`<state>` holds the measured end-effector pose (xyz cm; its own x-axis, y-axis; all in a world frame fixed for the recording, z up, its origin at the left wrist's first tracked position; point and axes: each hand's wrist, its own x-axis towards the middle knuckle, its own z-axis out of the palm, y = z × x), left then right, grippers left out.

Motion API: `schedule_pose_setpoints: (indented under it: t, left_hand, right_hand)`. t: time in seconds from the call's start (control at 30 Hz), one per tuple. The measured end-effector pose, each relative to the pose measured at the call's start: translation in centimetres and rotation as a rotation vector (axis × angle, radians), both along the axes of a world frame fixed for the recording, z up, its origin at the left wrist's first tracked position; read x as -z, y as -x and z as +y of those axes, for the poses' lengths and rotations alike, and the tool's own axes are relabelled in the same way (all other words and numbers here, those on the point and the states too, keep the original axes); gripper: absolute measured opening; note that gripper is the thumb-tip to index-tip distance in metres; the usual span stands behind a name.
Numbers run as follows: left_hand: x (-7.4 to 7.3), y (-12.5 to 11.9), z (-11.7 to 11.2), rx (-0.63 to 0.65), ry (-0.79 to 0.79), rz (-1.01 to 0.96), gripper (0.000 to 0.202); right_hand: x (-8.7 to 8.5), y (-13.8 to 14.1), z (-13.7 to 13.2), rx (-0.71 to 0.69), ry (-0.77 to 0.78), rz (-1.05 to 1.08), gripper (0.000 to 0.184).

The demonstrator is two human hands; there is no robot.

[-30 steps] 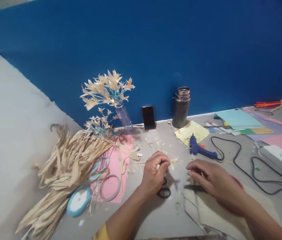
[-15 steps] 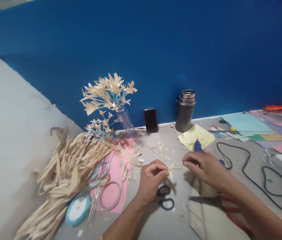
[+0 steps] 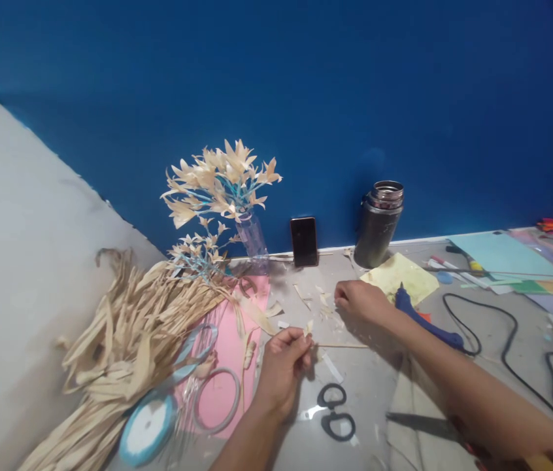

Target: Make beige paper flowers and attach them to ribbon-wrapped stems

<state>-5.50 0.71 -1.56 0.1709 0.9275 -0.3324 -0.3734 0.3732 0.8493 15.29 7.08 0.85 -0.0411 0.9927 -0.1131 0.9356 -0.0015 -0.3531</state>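
My left hand [image 3: 284, 366] is closed in a pinch on a small pale corn husk flower [image 3: 308, 327], its tip pointing up. A thin stick [image 3: 342, 345] runs rightward from beside those fingers; whether they hold it I cannot tell. Farther forward, my right hand [image 3: 361, 299] has its fingers curled together low over the table near pale husk scraps [image 3: 325, 301]. What it pinches, if anything, is hidden. Black-handled scissors [image 3: 336, 412] lie just right of my left wrist. A blue glue gun [image 3: 406, 307] rests beyond my right forearm, beside yellow paper [image 3: 416, 275].
On the left lie a bundle of dried husks [image 3: 124, 347], ribbon spools [image 3: 148, 426] and pink paper [image 3: 227, 386]. Husk flowers [image 3: 222, 176] stand in a clear vase [image 3: 253, 242]. A phone [image 3: 304, 242] and a flask [image 3: 379, 226] stand by the blue wall. A black cord [image 3: 506, 347] snakes right.
My right hand has moved forward and left, toward the husk scraps. My left hand, still pinching the husk flower, has come slightly nearer and lower. The camera view has shifted a little.
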Motion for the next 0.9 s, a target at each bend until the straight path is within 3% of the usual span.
schedule_pose_setpoints:
  t: [0.2, 0.4, 0.73, 0.9]
  left_hand:
    - [0.0, 0.4, 0.2, -0.008, 0.023, -0.066, 0.031]
    - [0.1, 0.4, 0.2, 0.013, 0.035, -0.088, 0.032]
    - [0.4, 0.3, 0.3, -0.005, 0.038, -0.08, 0.033]
    - [0.6, 0.3, 0.3, 0.006, 0.026, -0.074, 0.032]
  right_hand:
    - [2.3, 2.5, 1.8, 0.004, 0.0, -0.048, 0.012]
    - [3.6, 3.0, 2.1, 0.035, 0.011, -0.008, 0.027]
    - [3.8, 2.9, 2.4, -0.011, 0.019, 0.06, 0.029]
    - [4.0, 3.0, 2.7, -0.02, -0.001, 0.112, 0.012]
